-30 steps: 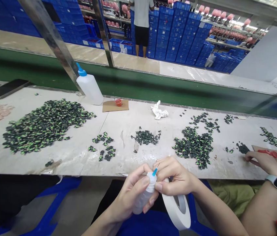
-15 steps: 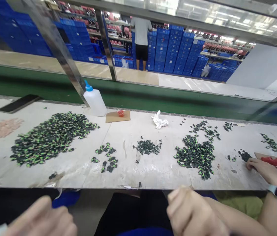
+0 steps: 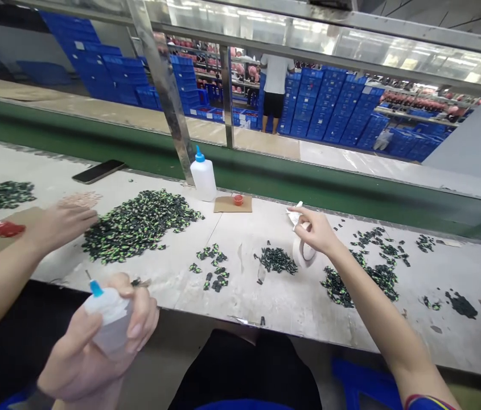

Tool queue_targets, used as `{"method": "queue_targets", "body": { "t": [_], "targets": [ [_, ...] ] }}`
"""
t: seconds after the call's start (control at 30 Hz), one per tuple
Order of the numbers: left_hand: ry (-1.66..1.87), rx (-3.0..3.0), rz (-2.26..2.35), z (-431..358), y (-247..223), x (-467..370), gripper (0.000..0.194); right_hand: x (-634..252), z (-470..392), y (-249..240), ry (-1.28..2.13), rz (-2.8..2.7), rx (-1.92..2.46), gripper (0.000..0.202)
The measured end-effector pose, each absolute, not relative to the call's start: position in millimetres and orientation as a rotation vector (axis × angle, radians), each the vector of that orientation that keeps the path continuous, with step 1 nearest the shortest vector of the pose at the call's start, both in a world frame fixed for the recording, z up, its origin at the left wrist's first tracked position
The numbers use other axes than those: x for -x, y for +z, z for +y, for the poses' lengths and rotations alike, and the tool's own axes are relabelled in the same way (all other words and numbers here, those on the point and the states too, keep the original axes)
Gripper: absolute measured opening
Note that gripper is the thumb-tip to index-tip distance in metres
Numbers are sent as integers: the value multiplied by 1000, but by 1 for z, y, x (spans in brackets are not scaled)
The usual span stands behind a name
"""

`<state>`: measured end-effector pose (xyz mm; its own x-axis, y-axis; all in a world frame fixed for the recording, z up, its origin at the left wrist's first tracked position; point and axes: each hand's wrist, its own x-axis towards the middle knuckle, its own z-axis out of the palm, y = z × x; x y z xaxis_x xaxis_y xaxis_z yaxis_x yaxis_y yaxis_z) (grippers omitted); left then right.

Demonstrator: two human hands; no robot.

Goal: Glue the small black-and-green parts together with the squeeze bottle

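The left hand (image 3: 95,341) is low, in front of the worktop (image 3: 274,296) edge, and its fingers are wrapped around a small squeeze bottle (image 3: 107,319) with a blue tip that points up. The right hand (image 3: 315,230) is stretched forward over the worktop and its fingers grip a roll of white tape (image 3: 302,250), which stands on its edge on the surface, just beside a small heap of dark parts (image 3: 278,260). Behind this hand lies a crumpled white tissue (image 3: 294,215).

To the left there is a big pile of black and green parts (image 3: 138,225), and another pile (image 3: 368,279) is under the right forearm. A taller white bottle (image 3: 204,176) with a blue cap stands at the back, next to a piece of cardboard with a small red cap (image 3: 238,199). A phone (image 3: 98,171) lies far left. Another person's hand (image 3: 58,225) rests near the big pile.
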<state>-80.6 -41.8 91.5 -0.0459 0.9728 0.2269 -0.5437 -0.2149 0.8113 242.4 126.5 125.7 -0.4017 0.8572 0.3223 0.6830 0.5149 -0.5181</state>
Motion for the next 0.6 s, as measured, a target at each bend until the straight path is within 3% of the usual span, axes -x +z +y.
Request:
{"method": "queue_targets", "body": {
  "t": [0.3, 0.4, 0.6],
  "targets": [
    [1713, -919, 873, -15, 60, 64, 20, -210, 214, 114, 157, -2035, 1402, 87],
    [1742, -911, 838, -2, 54, 50, 22, -197, 240, 109, 28, -2074, 1526, 83],
    [1677, -967, 757, 6, 56, 27, 28, -174, 269, 80, 113, -2230, 1654, 58]
  ]
}}
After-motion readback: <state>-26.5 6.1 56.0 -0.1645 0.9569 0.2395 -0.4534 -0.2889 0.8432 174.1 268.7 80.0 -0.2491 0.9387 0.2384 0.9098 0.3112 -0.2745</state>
